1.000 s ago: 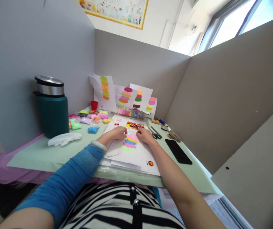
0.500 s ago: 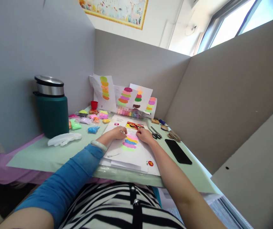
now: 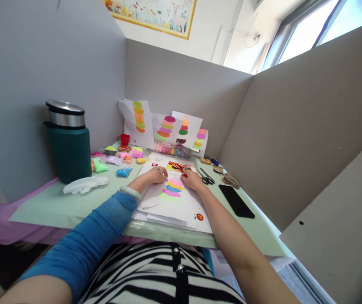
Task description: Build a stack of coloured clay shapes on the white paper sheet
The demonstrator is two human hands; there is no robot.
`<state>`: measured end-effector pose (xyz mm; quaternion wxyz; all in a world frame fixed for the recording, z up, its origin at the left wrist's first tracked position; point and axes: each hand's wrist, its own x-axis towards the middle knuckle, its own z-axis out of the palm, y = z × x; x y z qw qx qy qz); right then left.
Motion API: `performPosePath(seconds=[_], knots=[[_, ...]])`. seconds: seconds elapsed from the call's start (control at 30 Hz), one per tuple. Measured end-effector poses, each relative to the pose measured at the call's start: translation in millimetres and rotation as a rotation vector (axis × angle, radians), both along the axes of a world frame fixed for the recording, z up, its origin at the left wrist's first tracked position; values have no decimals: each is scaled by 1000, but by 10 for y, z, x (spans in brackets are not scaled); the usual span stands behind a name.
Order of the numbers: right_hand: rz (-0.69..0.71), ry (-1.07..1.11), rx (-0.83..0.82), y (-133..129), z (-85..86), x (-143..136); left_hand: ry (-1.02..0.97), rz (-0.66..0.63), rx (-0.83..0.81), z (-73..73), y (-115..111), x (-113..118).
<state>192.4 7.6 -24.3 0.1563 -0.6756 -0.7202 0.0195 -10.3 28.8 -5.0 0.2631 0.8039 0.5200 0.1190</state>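
Observation:
A white sheet (image 3: 155,198) lies on a stack of papers, bearing wavy bands of pink, yellow, blue, purple and pale green (image 3: 171,189). My left hand (image 3: 159,175), with a ring and a pale bangle, rests at the upper left of the bands. Its fingers are curled together, and anything between them is too small to make out. At the upper right of the bands, my right hand (image 3: 191,179) rests on the paper with its fingers bent. Whether it pinches something is hidden. Beyond both hands shows a printed colour picture (image 3: 178,166).
Left are a green bottle (image 3: 69,147), a white glove (image 3: 86,185) and colourful clay packets (image 3: 124,172). Scissors (image 3: 207,177), a black phone (image 3: 236,201) and a brown item (image 3: 230,180) lie right. Painted sheets (image 3: 141,126) lean against the back partition.
My left hand has shifted very slightly at the top left of the coloured bands. My right hand stays in place.

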Motion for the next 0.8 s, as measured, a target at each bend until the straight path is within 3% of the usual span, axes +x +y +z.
performPosePath(seconds=[0.8], knots=[[-2,4,-10,-5,10,-2,6,22,26,22,-12,0]])
